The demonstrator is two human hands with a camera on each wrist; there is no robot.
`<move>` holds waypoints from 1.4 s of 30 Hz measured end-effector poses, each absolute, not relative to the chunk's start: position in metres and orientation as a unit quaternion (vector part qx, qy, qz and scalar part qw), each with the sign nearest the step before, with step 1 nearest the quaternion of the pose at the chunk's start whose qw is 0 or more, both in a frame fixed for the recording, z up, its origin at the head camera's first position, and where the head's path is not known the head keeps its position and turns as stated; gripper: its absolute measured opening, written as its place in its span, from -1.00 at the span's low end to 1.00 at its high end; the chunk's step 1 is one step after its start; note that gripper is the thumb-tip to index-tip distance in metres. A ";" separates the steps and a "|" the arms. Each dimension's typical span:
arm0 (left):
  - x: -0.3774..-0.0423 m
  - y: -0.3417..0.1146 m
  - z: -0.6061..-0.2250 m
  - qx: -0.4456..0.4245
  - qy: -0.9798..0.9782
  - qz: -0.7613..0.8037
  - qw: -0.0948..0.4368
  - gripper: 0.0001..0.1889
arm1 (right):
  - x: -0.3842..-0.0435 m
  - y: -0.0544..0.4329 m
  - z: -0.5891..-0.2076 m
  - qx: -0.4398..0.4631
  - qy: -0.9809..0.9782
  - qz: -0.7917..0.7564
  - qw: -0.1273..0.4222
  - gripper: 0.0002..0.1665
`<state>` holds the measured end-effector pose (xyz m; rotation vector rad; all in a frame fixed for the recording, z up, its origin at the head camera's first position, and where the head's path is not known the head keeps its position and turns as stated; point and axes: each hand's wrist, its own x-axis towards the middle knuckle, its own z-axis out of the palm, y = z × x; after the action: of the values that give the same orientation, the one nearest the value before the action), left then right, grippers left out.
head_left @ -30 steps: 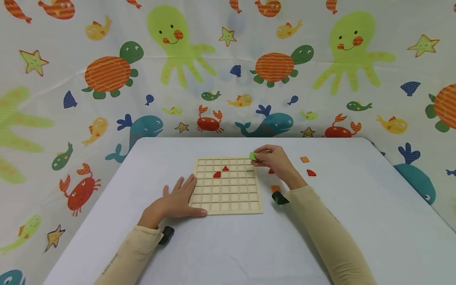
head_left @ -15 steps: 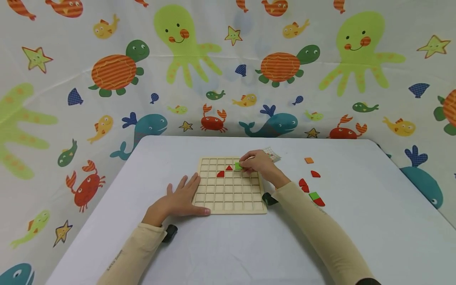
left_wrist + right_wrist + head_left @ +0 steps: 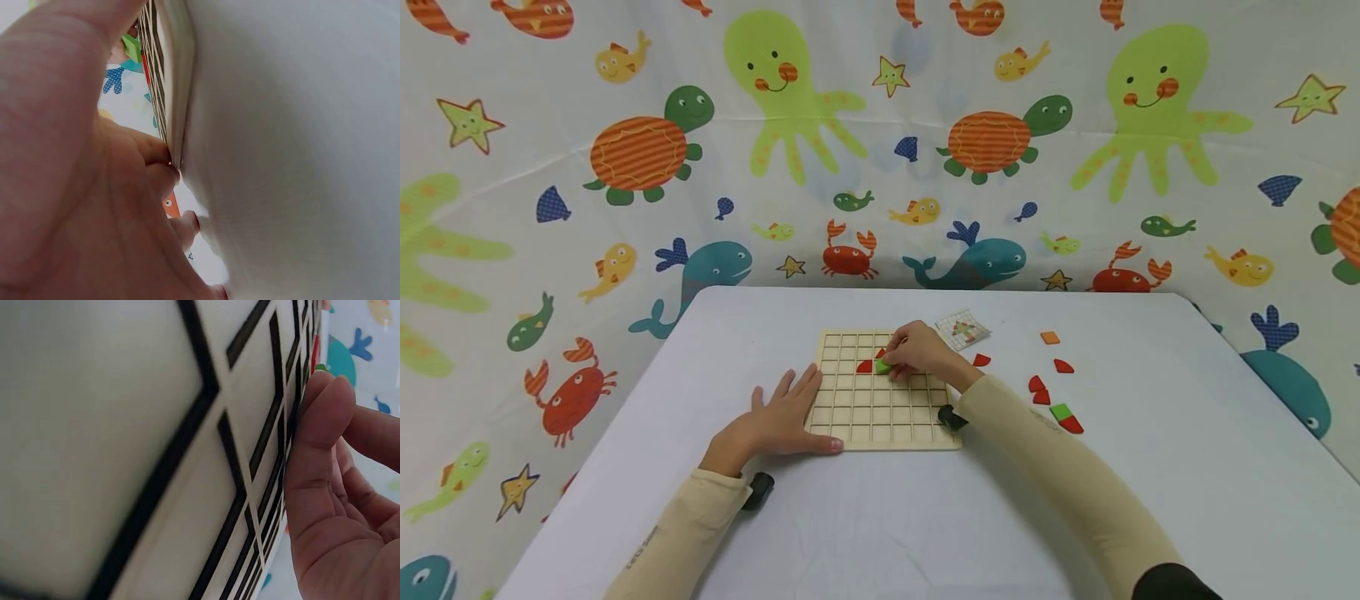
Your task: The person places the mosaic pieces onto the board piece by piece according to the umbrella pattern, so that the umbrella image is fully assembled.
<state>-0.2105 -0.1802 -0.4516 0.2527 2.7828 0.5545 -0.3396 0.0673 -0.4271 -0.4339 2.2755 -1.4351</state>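
Note:
A pale wooden grid board [image 3: 880, 421] lies on the white table. My left hand [image 3: 767, 425] rests with spread fingers against its left side, the thumb along the front left corner. In my right hand [image 3: 921, 350], thumb and fingertips pinch a small green square tile [image 3: 882, 367] over a cell near the back middle of the board. Just left of this tile sits a red quarter-circle piece [image 3: 864, 367]; a red triangle [image 3: 881, 353] is right behind it, partly hidden by the fingers. The left wrist view shows the green tile [image 3: 131, 48] tilted above the grid.
Behind the board's right corner lies a paper card [image 3: 962, 330] with a coloured grid pattern. To the right are scattered red quarter-circle pieces [image 3: 1063, 366], an orange square [image 3: 1050, 337] and another green tile [image 3: 1061, 412]. A printed sea-animal curtain [image 3: 850, 125] hangs behind the table.
My right hand has carried the green tile from the board's back right corner leftward, then slightly nearer, beside the red pieces. The card and loose pieces have come into view. My left hand stays put.

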 end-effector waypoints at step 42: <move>-0.211 -0.179 -0.458 0.083 0.969 0.185 0.140 0.38 | -0.333 0.079 -0.426 -0.219 0.840 -0.466 0.173 -0.69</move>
<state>-0.2110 -0.1794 -0.4576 0.2405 2.7999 0.5342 -0.3333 0.0788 -0.4261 -0.6205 2.3815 -1.3207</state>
